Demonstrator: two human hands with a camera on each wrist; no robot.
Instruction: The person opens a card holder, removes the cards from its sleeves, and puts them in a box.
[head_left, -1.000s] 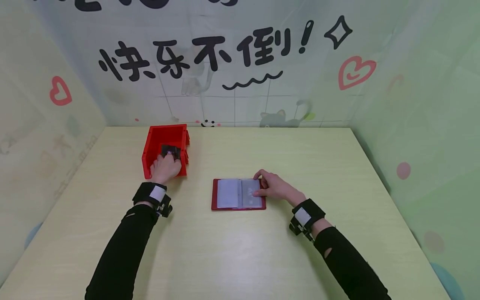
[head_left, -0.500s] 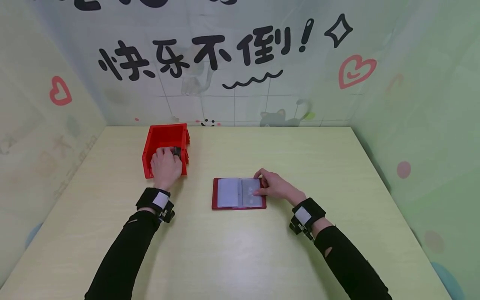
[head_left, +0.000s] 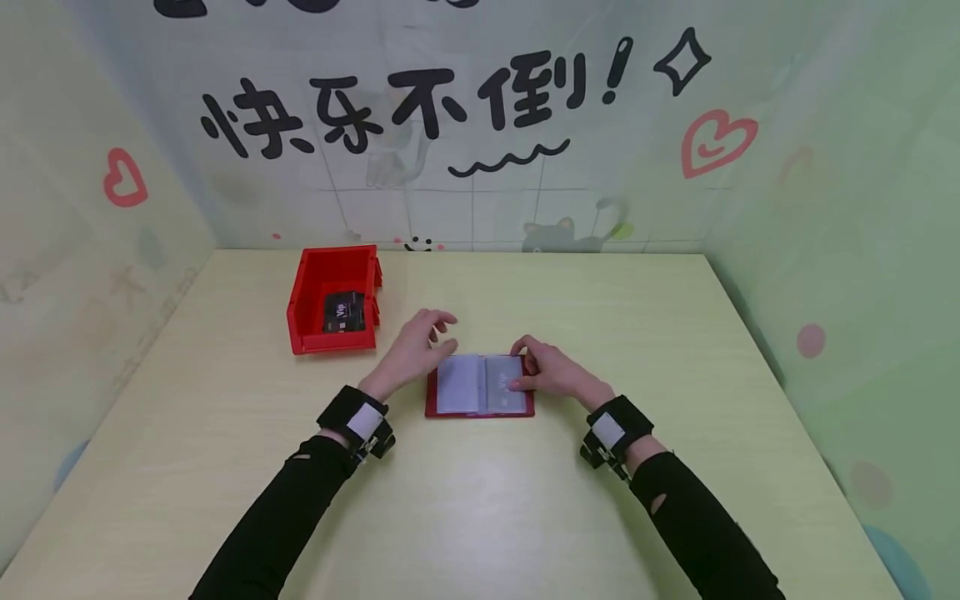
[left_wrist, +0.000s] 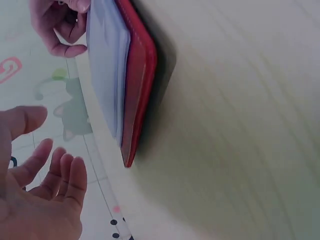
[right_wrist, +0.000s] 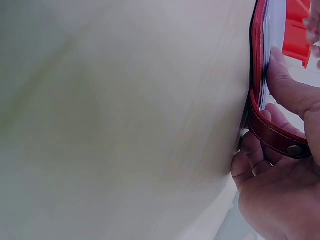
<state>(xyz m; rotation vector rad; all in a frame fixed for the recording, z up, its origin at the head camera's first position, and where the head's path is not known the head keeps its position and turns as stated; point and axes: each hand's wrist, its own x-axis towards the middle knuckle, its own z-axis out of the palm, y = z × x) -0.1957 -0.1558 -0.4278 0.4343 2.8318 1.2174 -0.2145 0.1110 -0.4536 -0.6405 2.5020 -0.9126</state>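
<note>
A red card holder (head_left: 431, 396) lies spread wide on the table, its clear plastic sleeves (head_left: 457, 387) facing up. At its right edge my right hand (head_left: 553, 371) pinches it, thumb on the sleeves and other fingers round the edge. In the right wrist view, a red strap (right_wrist: 272, 134) with a metal snap loops beside that hand's fingers. My left hand (head_left: 412, 350) hovers by the holder's upper left corner, fingers loosely bent and holding nothing. Black cards (head_left: 344, 312) printed "VIP" lie inside a red plastic bin (head_left: 333, 342) to the left; their number cannot be made out.
The bin stands at the back left of the pale wooden table (head_left: 480, 500). Behind the table hangs a printed backdrop (head_left: 480, 200), with cloth walls on both sides.
My left hand has come out of the bin and moved right to the card holder, leaving the black cards in view. My right hand has kept its place on the holder.
</note>
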